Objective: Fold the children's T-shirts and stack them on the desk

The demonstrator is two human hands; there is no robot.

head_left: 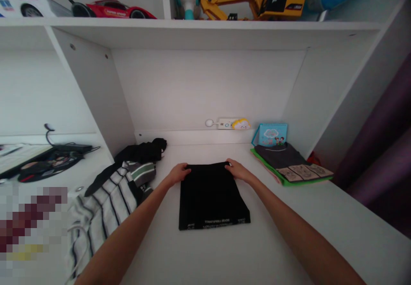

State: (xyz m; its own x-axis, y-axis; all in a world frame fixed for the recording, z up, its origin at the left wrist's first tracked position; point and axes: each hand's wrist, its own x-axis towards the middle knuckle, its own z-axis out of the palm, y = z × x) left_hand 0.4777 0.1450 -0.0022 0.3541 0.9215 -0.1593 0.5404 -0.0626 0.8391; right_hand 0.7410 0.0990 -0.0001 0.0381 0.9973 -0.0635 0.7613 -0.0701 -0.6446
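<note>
Left hand and right hand grip the folded black garment's twelve-o'clock edge (striped clothes at nine), probably mid-fold; squaring corners comes next.

Left of the hands, a heap of striped clothes under a black garment. Right of them, a folded stack with a blue notebook behind. Above, on the shelf: yellow excavator, red car.
</note>
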